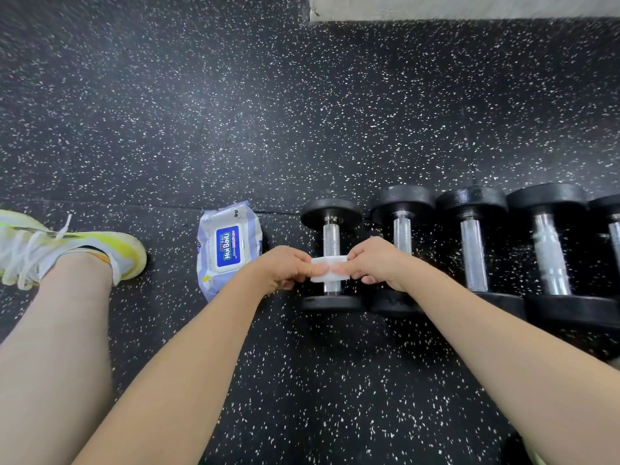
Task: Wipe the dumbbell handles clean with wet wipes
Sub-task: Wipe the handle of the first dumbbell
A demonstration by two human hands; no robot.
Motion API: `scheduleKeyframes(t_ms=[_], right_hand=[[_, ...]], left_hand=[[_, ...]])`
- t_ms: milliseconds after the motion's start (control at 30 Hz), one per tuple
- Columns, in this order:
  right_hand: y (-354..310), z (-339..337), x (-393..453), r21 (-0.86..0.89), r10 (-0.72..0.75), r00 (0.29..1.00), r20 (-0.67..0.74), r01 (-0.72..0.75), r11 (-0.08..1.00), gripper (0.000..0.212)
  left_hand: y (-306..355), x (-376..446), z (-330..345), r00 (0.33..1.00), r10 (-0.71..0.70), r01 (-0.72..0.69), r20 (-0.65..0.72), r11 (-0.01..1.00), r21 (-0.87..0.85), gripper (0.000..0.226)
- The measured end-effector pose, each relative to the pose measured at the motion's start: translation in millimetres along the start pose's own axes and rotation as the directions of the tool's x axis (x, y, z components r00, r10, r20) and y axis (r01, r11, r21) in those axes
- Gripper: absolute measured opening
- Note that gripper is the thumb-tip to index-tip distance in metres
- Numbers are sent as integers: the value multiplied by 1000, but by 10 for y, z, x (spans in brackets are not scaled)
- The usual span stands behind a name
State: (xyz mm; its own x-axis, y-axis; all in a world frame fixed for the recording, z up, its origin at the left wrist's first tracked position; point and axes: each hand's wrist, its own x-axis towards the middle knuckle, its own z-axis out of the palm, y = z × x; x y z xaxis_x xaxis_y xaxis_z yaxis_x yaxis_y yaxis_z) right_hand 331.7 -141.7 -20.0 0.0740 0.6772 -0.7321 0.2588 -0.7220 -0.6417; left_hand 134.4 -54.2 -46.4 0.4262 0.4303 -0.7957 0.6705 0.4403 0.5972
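Your folded wipe point(328, 269) hides the middle part of the first dumbbell's handle point(331, 234), and you cannot tell whether it touches the metal or is only held above it. Your right hand point(377, 263) covers the lower part of the second dumbbell's handle point(402, 233). At 3 o'clock, the fifth dumbbell point(609, 223) is cut by the picture's edge. The fourth handle point(550, 255) is blurred. At 9 o'clock the shoe point(67, 250) is cut at the left edge. The small print on the wipes pack point(229, 250) is not readable.

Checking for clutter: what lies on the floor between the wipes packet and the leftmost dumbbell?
Only bare speckled floor between the wipes packet and leftmost dumbbell, in the head view.
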Motion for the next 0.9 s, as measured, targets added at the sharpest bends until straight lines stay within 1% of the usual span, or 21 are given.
scheduleKeyframes(t_ms=[133, 267, 367, 467, 567, 633, 700, 800, 900], right_hand=[[-15, 21, 75, 116, -33, 994, -100, 44, 992, 24], [-78, 34, 157, 196, -29, 981, -193, 68, 978, 26], [-138, 33, 229, 232, -9, 966, -258, 71, 970, 27], [-176, 40, 293, 231, -4, 941, -339, 88, 969, 32], [-177, 42, 319, 277, 31, 943, -332, 66, 959, 36], [-170, 50, 328, 292, 45, 951, -307, 49, 955, 34], [-169, 44, 310, 277, 43, 958, -283, 39, 960, 30], [-146, 3, 240, 205, 33, 970, -241, 17, 979, 29], [-133, -15, 156, 88, 41, 981, -191, -25, 996, 37]], left_hand=[[49, 85, 35, 997, -4, -10, -73, 981, -193, 17], [104, 170, 89, 988, -13, -46, -154, 926, -375, 20], [178, 223, 159, 975, -21, -81, -220, 892, -445, 20], [248, 278, 204, 961, -19, -122, -276, 865, -486, 27], [266, 296, 211, 954, -8, -148, -299, 856, -495, 29], [256, 279, 193, 953, 16, -161, -302, 872, -463, 31], [254, 256, 161, 958, 22, -145, -285, 896, -419, 31], [226, 193, 125, 982, -3, -65, -187, 931, -359, 26], [157, 95, 102, 996, -34, 5, -86, 947, -321, 23]])
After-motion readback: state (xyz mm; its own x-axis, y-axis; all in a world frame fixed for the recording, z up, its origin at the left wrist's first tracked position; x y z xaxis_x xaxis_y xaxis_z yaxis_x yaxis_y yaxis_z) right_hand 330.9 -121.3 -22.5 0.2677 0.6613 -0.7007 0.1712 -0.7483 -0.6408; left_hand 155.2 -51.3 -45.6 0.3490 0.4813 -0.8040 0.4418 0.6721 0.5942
